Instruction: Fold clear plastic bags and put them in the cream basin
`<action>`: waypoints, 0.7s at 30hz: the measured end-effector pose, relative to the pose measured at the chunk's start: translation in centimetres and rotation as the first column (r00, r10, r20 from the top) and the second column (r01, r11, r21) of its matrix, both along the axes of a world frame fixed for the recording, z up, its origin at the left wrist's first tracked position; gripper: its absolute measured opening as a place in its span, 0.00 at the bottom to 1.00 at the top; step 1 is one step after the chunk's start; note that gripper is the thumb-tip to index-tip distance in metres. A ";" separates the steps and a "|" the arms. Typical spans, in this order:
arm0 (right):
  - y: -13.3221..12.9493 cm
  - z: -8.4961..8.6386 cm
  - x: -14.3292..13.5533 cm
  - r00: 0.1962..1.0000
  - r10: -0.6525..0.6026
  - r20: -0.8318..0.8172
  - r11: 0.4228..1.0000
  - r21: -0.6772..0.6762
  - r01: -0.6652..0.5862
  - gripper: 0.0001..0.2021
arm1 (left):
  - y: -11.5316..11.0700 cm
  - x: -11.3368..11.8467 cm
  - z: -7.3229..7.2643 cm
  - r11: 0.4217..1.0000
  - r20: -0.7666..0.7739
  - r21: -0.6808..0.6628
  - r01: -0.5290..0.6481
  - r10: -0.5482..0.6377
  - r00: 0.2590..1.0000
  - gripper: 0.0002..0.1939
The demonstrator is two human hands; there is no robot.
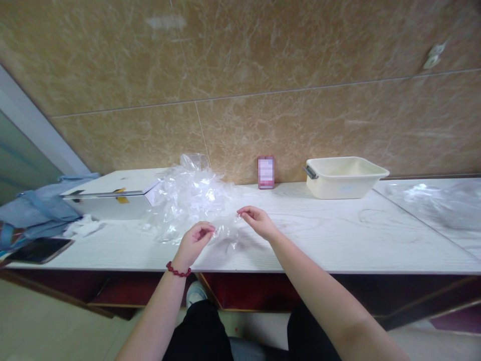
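Note:
Between my two hands a small clear plastic bag (226,231) is stretched out just over the white tabletop. My left hand (195,241), with a red bead bracelet at its wrist, pinches the bag's left side. My right hand (257,220) has its thumb and fingertips closed on the upper right corner of the same bag. A loose heap of crumpled clear plastic bags (191,193) lies just beyond my left hand. Whether the bag holds anything cannot be made out.
On the left are a white box (112,198), a blue-grey cloth bag (41,208) and a dark phone (40,249). A small red-framed card (266,173) leans against the marble wall. A cream plastic basin (343,183) stands right of it. More clear plastic (447,203) lies far right.

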State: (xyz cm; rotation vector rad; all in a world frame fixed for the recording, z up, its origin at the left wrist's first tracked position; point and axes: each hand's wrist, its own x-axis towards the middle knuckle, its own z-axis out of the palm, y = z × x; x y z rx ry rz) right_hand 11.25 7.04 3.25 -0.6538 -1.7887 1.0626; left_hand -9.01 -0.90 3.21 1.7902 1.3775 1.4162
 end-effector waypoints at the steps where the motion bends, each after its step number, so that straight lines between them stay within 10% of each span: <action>1: -0.1 0.2 0.2 1.000 -0.008 0.003 1.000 0.021 0.008 0.11 | 0.0 -0.1 0.1 1.000 -0.024 0.011 -0.017 0.017 1.000 0.05; 9: -1.4 2.6 1.5 0.950 -0.285 0.129 0.954 0.130 0.269 0.08 | -0.5 0.3 1.2 0.999 -0.033 0.047 -0.024 0.025 0.999 0.09; 14: -2.3 4.5 2.6 0.859 -0.482 0.171 0.831 0.398 0.387 0.09 | -1.0 1.1 2.2 0.988 0.120 -0.094 0.126 -0.115 0.986 0.16; 17: -3.0 6.0 3.3 0.853 -0.498 0.156 0.756 0.560 0.339 0.07 | -0.9 2.5 3.1 0.989 0.094 -0.113 0.092 -0.081 0.992 0.21; 21: -4.4 8.3 4.2 0.873 -0.355 0.335 0.820 0.559 0.119 0.06 | -0.1 5.4 5.0 0.989 -0.090 -0.078 -0.124 0.117 0.989 0.28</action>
